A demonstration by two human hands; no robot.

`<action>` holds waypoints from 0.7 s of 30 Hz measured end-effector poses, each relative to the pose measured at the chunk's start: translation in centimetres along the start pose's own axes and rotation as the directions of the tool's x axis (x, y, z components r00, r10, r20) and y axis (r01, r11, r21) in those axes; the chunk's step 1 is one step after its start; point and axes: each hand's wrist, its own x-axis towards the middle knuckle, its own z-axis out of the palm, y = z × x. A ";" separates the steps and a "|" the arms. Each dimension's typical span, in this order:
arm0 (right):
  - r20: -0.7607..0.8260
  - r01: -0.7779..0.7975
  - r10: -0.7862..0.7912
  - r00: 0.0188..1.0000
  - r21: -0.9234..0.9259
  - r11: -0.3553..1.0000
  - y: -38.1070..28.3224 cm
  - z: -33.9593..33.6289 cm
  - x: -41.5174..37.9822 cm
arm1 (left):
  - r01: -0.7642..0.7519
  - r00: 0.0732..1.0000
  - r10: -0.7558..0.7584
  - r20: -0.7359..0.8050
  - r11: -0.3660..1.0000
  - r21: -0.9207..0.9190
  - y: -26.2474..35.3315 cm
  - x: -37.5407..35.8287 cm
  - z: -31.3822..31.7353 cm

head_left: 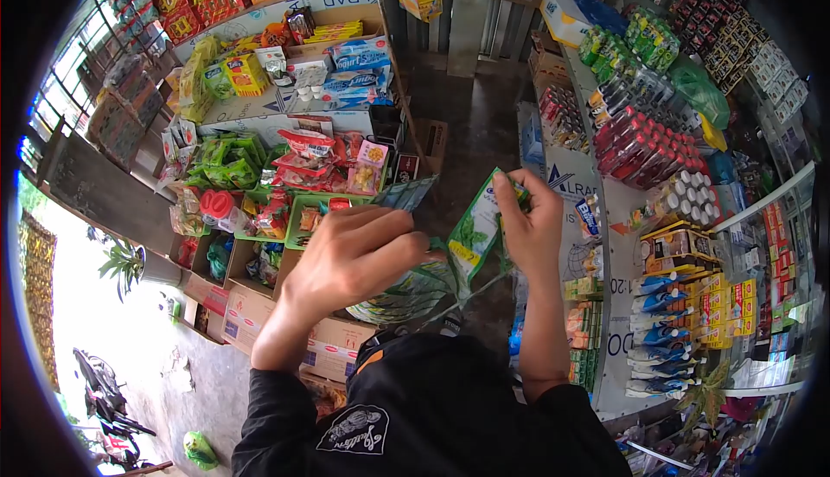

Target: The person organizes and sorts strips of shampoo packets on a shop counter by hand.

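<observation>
A green and white sachet (pixel 477 228) with leaves printed on it hangs at the centre, its top corner pinched between the thumb and fingers of my right hand (pixel 529 222). My left hand (pixel 359 252) is closed, knuckles up, with a darker bluish-green sachet (pixel 406 193) sticking out beyond its fingers. Below both hands hangs a bundle of green striped sachets (pixel 406 295), partly covered by my left hand and wrist. The sachets look joined in a strip, though the joins are hidden. My left fingertips are out of sight.
A stepped shelf (pixel 268 105) with bagged snacks stands on the left, above cardboard boxes (pixel 333 339). Along the right runs a counter (pixel 614 261) with red-capped bottles (pixel 635 140), blue packs (pixel 661 330) and yellow packs (pixel 726 304). A dark floor aisle (pixel 450 114) lies between them.
</observation>
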 end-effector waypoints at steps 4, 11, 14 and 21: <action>-0.013 -0.035 0.035 0.999 -0.002 0.999 3.0 0.0 0.7 | -0.006 0.996 0.008 -0.086 1.000 0.015 -0.4 -0.6 -1.9; -0.033 -0.176 0.174 0.984 -0.069 0.982 10.6 -2.0 1.5 | 0.033 0.957 0.008 -0.289 0.990 0.138 -1.4 -2.8 -7.0; 0.081 -0.175 0.174 0.981 -0.005 0.985 13.0 -1.9 1.0 | 0.054 0.949 0.015 -0.315 0.977 0.208 -1.7 -3.2 -9.0; 0.129 -0.245 0.228 0.965 0.134 0.960 12.4 0.5 1.8 | 0.096 0.944 -0.018 -0.331 0.970 0.222 -1.3 -4.8 -10.7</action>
